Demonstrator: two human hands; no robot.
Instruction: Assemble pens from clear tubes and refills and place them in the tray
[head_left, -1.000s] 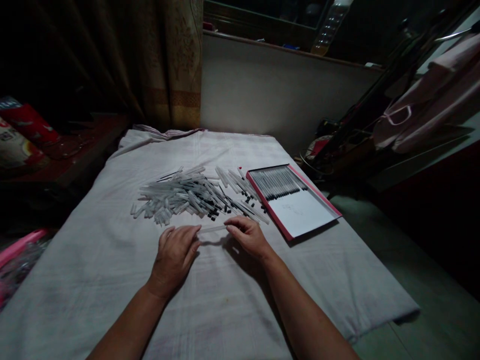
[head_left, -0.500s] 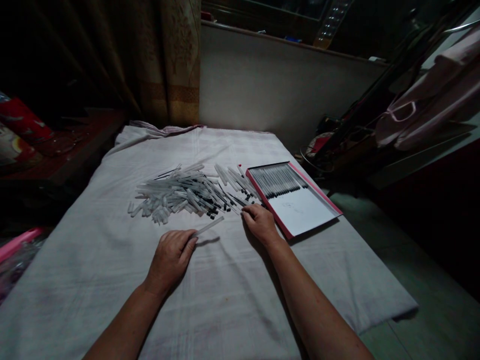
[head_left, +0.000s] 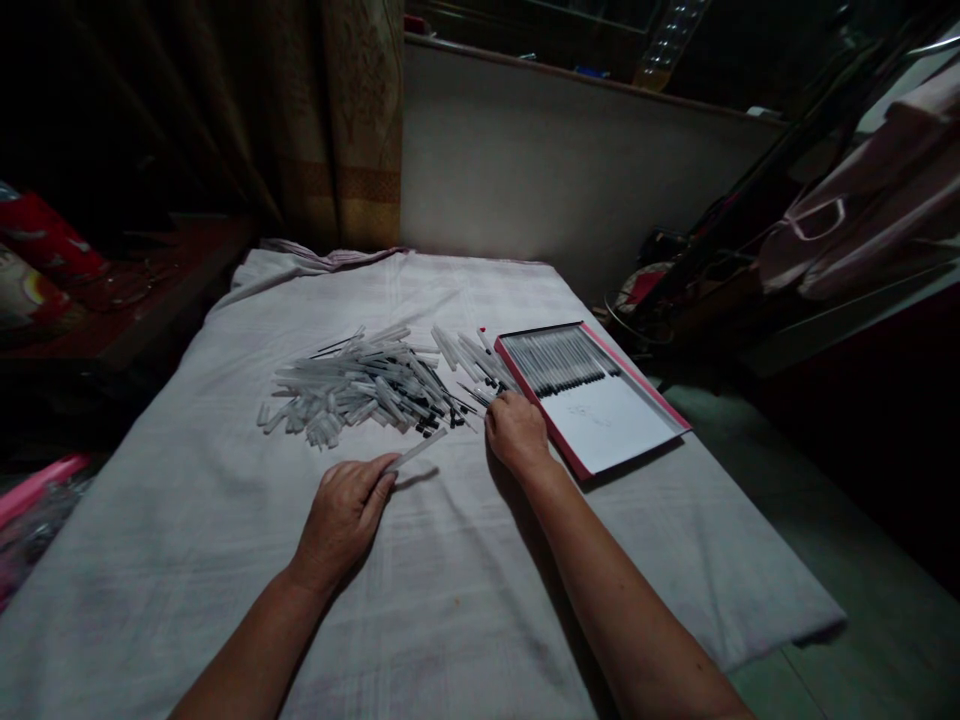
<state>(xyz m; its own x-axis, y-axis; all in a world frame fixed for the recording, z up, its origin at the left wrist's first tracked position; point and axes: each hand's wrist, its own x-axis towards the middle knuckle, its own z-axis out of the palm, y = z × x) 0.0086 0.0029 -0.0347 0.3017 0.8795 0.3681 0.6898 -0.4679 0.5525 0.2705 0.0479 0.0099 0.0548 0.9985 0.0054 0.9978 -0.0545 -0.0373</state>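
Observation:
My left hand [head_left: 346, 515] pinches a translucent pen barrel [head_left: 421, 449] just above the cloth; the barrel's free end points up and right. My right hand [head_left: 517, 432] rests beside the box, fingers curled together over the ends of some thin pen refills [head_left: 474, 395]; what lies between the fingertips is hidden. In front of both hands spreads a loose pile of pen parts [head_left: 360, 380], with clear barrels, short caps and small black plugs. A shallow pink-edged box [head_left: 564, 452] at the right holds a row of assembled-looking pens [head_left: 566, 358] along its far half.
A pale cloth [head_left: 450, 600] covers the table, which ends in an edge at the right above a tiled floor. More clear barrels [head_left: 472, 355] lie between pile and box. A curtain [head_left: 364, 130] and wall stand behind; a side table [head_left: 150, 290] is at the left.
My right hand has shifted slightly, its fingers curling further in over the refills. My left hand keeps the barrel almost in place. The whole view has turned a little.

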